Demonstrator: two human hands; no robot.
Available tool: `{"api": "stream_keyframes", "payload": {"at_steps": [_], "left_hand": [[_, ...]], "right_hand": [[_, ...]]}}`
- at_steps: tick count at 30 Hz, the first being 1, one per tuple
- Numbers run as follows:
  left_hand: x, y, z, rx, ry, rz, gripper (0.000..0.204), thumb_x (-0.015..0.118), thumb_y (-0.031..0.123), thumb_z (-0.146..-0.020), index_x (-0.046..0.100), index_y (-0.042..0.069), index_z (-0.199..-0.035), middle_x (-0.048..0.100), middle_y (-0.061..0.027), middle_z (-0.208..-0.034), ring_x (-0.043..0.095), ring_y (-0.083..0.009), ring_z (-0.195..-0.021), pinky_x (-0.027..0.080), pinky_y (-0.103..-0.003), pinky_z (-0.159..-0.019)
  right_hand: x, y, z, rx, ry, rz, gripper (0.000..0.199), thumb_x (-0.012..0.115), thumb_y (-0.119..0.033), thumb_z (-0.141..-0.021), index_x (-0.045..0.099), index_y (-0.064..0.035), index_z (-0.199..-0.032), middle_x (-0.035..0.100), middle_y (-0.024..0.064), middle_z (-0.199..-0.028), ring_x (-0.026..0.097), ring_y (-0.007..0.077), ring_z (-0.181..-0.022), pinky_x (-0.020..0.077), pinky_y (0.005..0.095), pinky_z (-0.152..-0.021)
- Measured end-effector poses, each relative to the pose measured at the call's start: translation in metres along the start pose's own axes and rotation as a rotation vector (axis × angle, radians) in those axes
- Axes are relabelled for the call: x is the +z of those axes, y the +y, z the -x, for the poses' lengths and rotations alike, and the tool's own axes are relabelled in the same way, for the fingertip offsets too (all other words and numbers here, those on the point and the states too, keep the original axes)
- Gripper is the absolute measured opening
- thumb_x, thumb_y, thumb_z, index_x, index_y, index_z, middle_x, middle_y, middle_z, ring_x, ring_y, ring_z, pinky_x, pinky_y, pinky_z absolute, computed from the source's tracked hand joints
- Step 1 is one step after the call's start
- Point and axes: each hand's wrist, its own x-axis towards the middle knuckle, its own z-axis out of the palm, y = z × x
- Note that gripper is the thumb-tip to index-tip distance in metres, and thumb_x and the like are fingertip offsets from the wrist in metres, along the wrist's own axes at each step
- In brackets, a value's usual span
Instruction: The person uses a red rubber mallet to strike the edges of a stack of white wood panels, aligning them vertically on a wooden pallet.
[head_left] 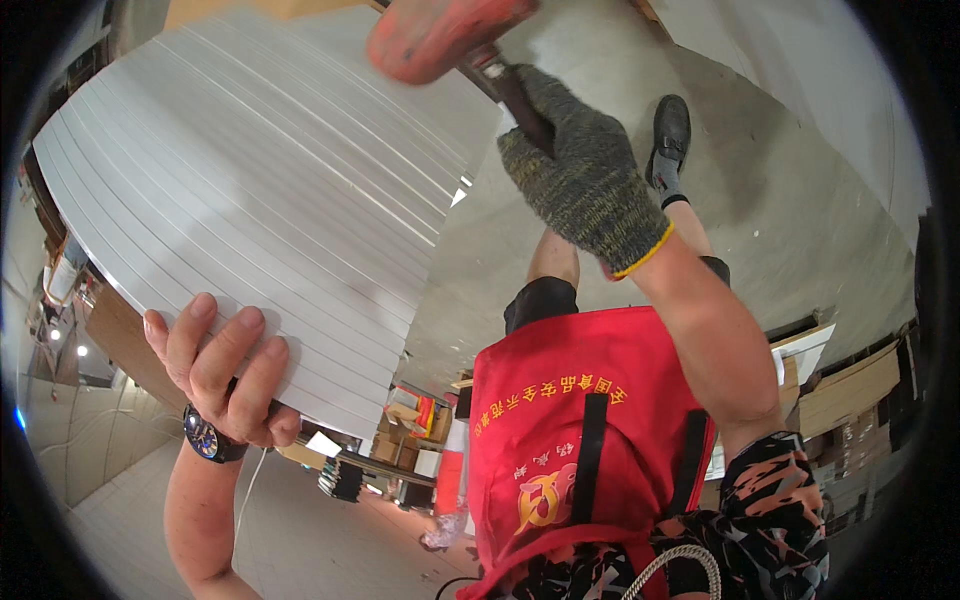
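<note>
I have the gloved right hand (590,170) closed around the dark handle of a red-headed mallet (450,35), slightly blurred at the top of my view. My bare left hand (225,375), a watch (205,437) at its wrist, lays its fingers over the edge of a pale, lined panel (280,200)

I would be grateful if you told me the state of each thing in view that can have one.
Red-headed mallet: held, head slightly blurred
Right hand: gloved, closed around the handle
Left hand: bare, fingers bent on the pale lined panel; firmness of grip unclear
Wristwatch: worn on the left wrist
Red apron: worn
Dark shoe: worn
</note>
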Motion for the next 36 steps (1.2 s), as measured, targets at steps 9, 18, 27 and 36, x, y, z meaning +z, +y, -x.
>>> {"api": "stream_keyframes", "payload": {"at_steps": [9, 18, 27, 36], "left_hand": [[0.002, 0.001, 0.004, -0.015, 0.002, -0.01, 0.045, 0.027, 0.047, -0.095, 0.06, 0.016, -0.1, 0.061, -0.0089, -0.11, 0.05, -0.0357, -0.117, 0.02, -0.059, -0.111], [0.004, -0.002, 0.004, 0.011, 0.028, -0.023, 0.046, 0.026, 0.046, -0.096, 0.06, 0.016, -0.099, 0.061, -0.0087, -0.107, 0.051, -0.0353, -0.117, 0.02, -0.058, -0.112], [0.002, -0.004, 0.007, 0.055, 0.007, -0.006, 0.046, 0.026, 0.043, -0.094, 0.057, 0.013, -0.111, 0.058, -0.0137, -0.114, 0.047, -0.039, -0.12, 0.019, -0.061, -0.11], [0.004, 0.0, 0.007, 0.041, 0.026, -0.024, 0.046, 0.024, 0.043, -0.095, 0.055, 0.014, -0.108, 0.058, -0.013, -0.11, 0.047, -0.0383, -0.119, 0.019, -0.06, -0.112]], "right_hand": [[0.006, -0.004, 0.023, 0.088, -0.343, 0.129, 0.051, 0.062, -0.015, -0.08, 0.049, -0.01, -0.13, 0.064, 0.0221, -0.095, 0.063, 0.0405, -0.085, 0.0514, 0.0477, -0.072], [0.005, -0.012, 0.031, 0.059, -0.268, 0.057, 0.05, 0.063, -0.014, -0.08, 0.05, -0.0044, -0.127, 0.062, 0.0244, -0.103, 0.063, 0.0407, -0.087, 0.0525, 0.0429, -0.073], [0.003, -0.021, 0.024, 0.073, -0.19, 0.028, 0.05, 0.062, -0.009, -0.078, 0.051, -0.0035, -0.126, 0.064, 0.0206, -0.096, 0.064, 0.0388, -0.079, 0.053, 0.0447, -0.076], [-0.008, -0.028, 0.01, 0.063, -0.277, 0.145, 0.052, 0.064, -0.011, -0.077, 0.05, -0.0047, -0.127, 0.064, 0.0205, -0.092, 0.064, 0.0386, -0.079, 0.0534, 0.0435, -0.069]]}}
